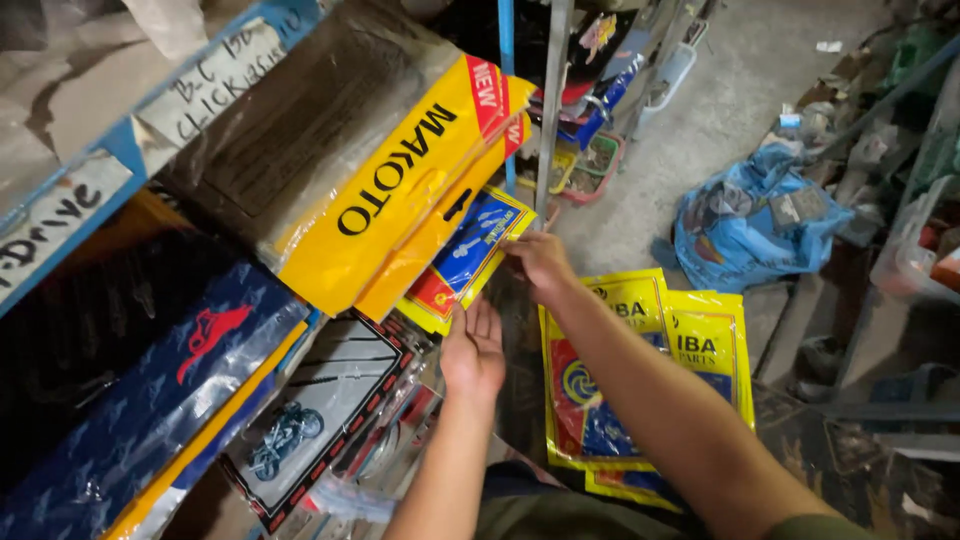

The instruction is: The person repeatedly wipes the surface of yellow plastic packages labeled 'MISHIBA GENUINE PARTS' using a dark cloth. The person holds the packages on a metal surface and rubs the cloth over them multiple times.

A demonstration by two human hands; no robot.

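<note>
Two hands are engaged with a blue-and-yellow flat packet (468,258) tucked under the yellow-headed packets (400,190): its right corner is pinched by the right hand (541,262), the left hand (473,345) is held open below, and the packet is judged not yet drawn free.

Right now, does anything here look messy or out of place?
Yes. The yellow packets jut askew off the shelf, more yellow packets lie on the floor, and a crumpled blue bag sits among clutter. The right hand grips a blue-and-yellow packet; the left hand is under it.
</note>
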